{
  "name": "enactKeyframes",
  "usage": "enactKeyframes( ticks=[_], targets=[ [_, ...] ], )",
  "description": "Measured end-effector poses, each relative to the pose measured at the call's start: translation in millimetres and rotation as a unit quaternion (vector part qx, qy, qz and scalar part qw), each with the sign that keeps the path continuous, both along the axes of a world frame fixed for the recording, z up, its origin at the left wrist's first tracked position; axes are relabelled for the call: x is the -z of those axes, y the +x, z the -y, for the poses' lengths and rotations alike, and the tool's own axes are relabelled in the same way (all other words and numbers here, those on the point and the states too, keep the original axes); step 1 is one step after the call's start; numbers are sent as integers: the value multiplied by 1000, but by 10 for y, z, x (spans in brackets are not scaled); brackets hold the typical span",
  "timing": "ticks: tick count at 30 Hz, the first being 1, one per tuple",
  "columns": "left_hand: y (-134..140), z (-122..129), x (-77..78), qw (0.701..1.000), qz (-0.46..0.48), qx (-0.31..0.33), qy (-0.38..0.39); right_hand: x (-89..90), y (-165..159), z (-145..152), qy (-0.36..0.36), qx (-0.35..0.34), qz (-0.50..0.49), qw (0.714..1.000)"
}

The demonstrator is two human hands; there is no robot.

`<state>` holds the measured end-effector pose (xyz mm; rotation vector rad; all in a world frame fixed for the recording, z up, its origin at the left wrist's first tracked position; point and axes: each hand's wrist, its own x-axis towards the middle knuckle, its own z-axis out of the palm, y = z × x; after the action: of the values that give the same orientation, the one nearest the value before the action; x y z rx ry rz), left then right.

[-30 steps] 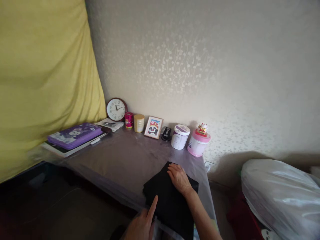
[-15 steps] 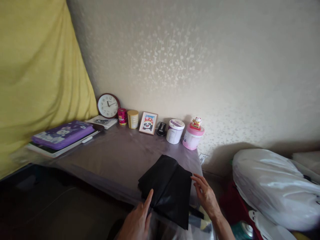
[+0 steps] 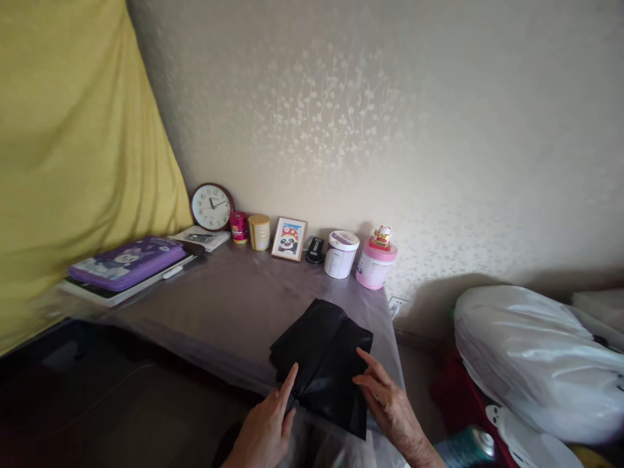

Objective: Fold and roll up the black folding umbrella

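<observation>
A folded black sheet (image 3: 336, 364), thin and slightly shiny, lies over the table's near right corner. Several layers show along its left edge, and a crease runs down its middle. I cannot tell whether it is plastic or cloth. My left hand (image 3: 266, 422) grips its near left edge, index finger stretched along the top and thumb lower down. Creases gather by that fingertip. On the right part of the sheet rest the outstretched fingers of my right hand (image 3: 387, 403). The sheet's near right corner hangs past the table edge.
Along the back of the table (image 3: 219, 305) stand a clock (image 3: 212, 207), a panda picture frame (image 3: 289, 239), a white tub (image 3: 342, 255) and a pink-lidded tub (image 3: 376, 266). A purple case (image 3: 124, 263) lies left. White bags (image 3: 531, 364) and a spray can (image 3: 470, 447) are at right.
My right hand has moved left, from the sheet's right corner onto its right part, fingers now flatter on it. My left hand keeps its grip, and the sheet has barely shifted.
</observation>
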<state>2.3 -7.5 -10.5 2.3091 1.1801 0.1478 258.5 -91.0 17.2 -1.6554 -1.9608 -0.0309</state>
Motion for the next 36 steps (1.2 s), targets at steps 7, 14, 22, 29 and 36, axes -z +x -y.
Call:
enactKeyframes(
  ticks=[7, 14, 22, 29, 36],
  targets=[
    [-10, -10, 15, 1000, 17, 0, 2, -303, -143, -203, 47, 12, -76, 996],
    [-2, -18, -66, 999, 19, -2, -29, -415, -421, -766, 125, -4, -108, 986],
    [-31, -68, -7, 999, 24, 25, -22, -235, -702, -1310, 118, -2, -83, 989],
    [-17, -78, -62, 999, 3, 38, -20, -16, -768, -1501, 59, 6, -6, 998],
    [-25, -37, -60, 999, 19, 10, -32, 25, -775, -1513, 49, 13, 48, 998]
  ],
)
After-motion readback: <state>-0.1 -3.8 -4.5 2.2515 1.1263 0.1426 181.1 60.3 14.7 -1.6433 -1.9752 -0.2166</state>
